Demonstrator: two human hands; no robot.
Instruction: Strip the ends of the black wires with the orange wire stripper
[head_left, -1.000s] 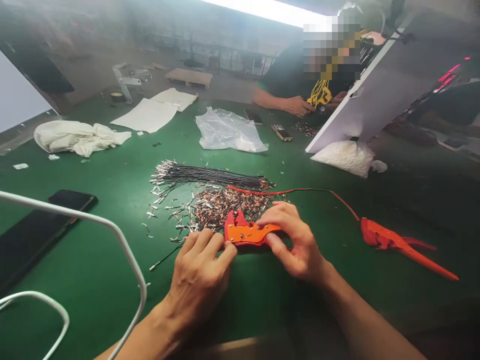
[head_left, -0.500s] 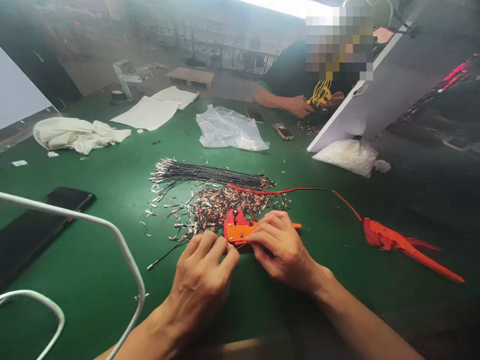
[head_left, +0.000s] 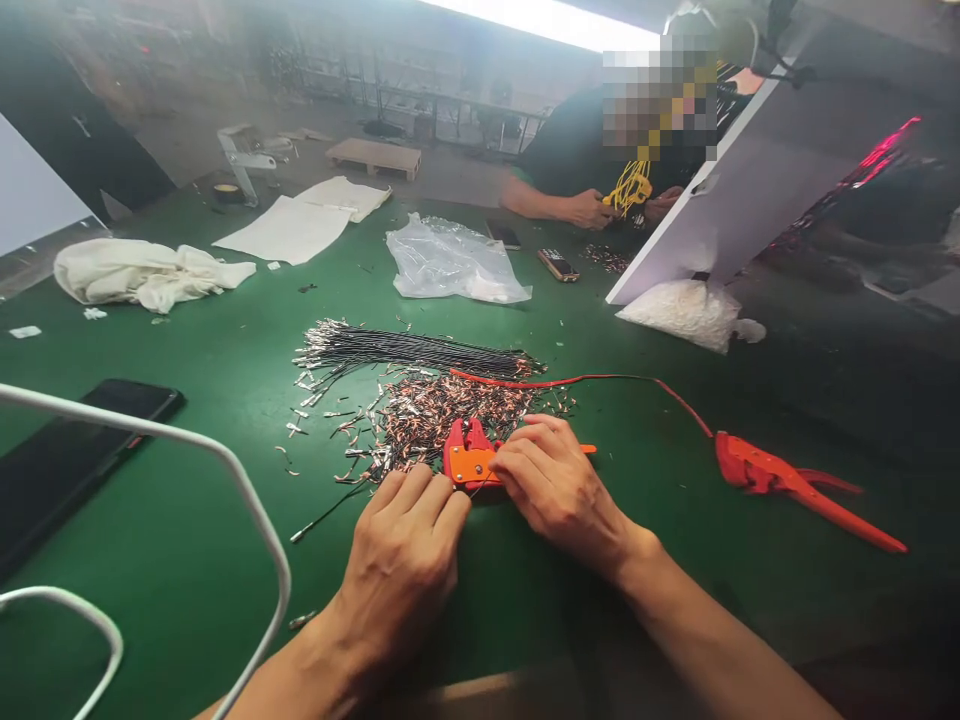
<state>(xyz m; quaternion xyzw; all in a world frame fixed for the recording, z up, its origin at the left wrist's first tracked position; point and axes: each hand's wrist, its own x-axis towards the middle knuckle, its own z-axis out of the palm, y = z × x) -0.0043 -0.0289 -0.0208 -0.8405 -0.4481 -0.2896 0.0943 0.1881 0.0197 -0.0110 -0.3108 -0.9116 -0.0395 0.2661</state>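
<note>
My left hand [head_left: 409, 540] is closed, fingertips pressed together on a thin black wire [head_left: 481, 487]. The wire crosses the small gap to my right hand [head_left: 551, 480], whose thumb and fingers pinch it. Right behind my fingertips lies an orange and red wire stripper [head_left: 471, 464], its jaws to the left and a handle tip sticking out past my right hand. Behind it spreads a heap of short wire offcuts [head_left: 420, 415] with copper ends. A bundle of black wires [head_left: 427, 348] with silver terminals lies beyond. One silver terminal [head_left: 302, 620] shows beside my left forearm.
To the right lies a second red tool [head_left: 780, 475] with a red strip attached. Left are a dark phone [head_left: 97, 450] and a white cable [head_left: 232, 470]. Farther back are a clear plastic bag [head_left: 450, 258], white cloth [head_left: 142, 270] and a co-worker's hand [head_left: 589, 210] holding yellow wires.
The view has shifted slightly. My hands keep nearly the same pose at the wire stripper. The silver terminal beside my left forearm has shifted nearer to me and a little right.
</note>
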